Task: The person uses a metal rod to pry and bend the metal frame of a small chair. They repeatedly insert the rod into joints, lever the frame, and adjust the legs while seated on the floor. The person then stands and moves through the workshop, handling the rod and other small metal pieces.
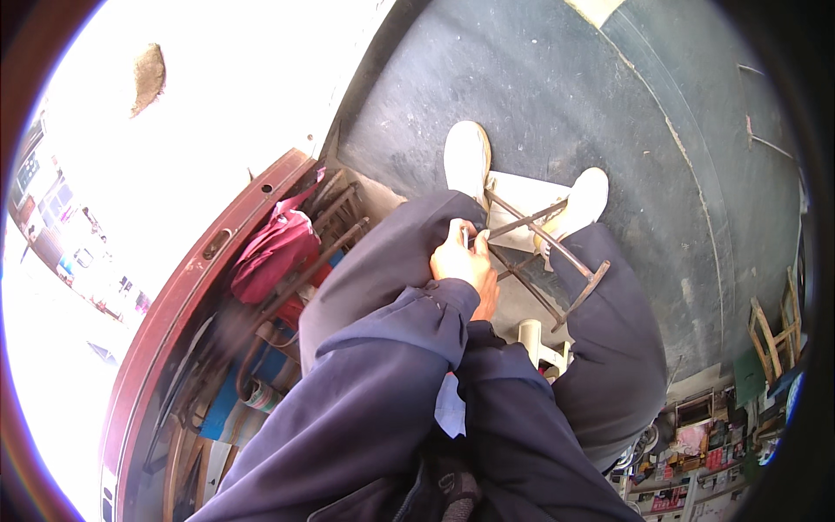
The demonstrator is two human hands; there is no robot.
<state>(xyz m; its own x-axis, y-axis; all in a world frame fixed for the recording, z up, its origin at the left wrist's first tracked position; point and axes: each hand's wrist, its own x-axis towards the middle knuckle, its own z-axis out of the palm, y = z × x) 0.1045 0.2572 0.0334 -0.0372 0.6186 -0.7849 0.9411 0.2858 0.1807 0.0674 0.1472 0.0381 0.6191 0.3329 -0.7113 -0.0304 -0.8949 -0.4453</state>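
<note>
My left hand [464, 263] is closed in front of my left knee, thumb and fingers pinched together. A small pale bit shows at the fingertips, too small to name. My right hand [488, 303] lies mostly hidden behind and below the left one; its fingers do not show. Right beside the fingertips, a frame of thin brown rods [570, 253] stands between my legs, its rods crossing, with a short end bar near my right knee. Whether either hand touches the frame, I cannot tell.
White shoes [468, 161] rest by a pale flat piece [519, 193] on the dark floor. A cream plastic thing [531, 335] sits between my thighs. At left, a red-brown metal edge [209, 248] borders a dark red bag [277, 244] and wooden pieces. Cluttered goods [696, 444] fill the lower right.
</note>
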